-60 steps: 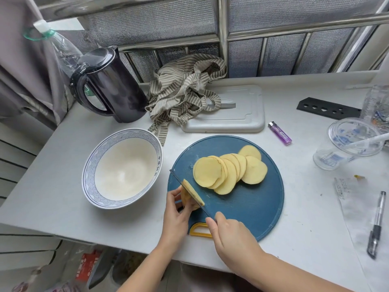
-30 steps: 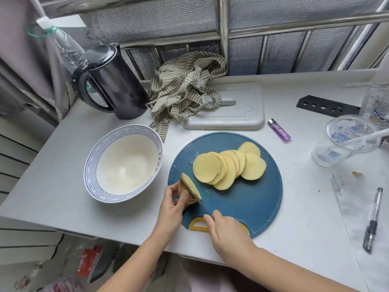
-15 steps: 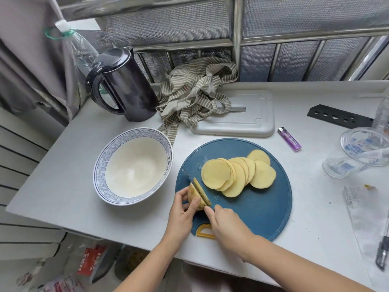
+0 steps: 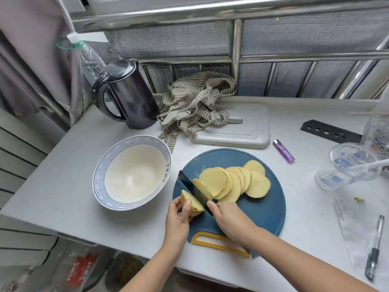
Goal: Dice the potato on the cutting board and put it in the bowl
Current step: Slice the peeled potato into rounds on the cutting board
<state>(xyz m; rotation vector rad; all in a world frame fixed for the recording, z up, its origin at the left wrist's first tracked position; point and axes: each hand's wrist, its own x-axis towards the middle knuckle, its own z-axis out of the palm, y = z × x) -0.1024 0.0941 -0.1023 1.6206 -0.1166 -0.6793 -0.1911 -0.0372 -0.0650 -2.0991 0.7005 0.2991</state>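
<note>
While knife (image 4: 192, 189) rests against it, left fingers (image 4: 187, 207) pinch potato (image 4: 196, 205).

The cutting board (image 4: 263, 209) is matt blue plastic with a yellow plastic handle. The bowl (image 4: 99, 175) is glossy glazed ceramic. The potato slices (image 4: 231, 182) show smooth cut faces. The knife blade (image 4: 189, 184) is dark and matt. The kettle (image 4: 134, 98) is glossy dark plastic. The striped cloth (image 4: 193, 104) is woven fabric. The worktop (image 4: 63, 186) is smooth and matt.

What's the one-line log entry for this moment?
phase: slicing | left hand: holds potato end | right hand: grips knife | slices: fanned on cutting board | bowl: empty
</note>
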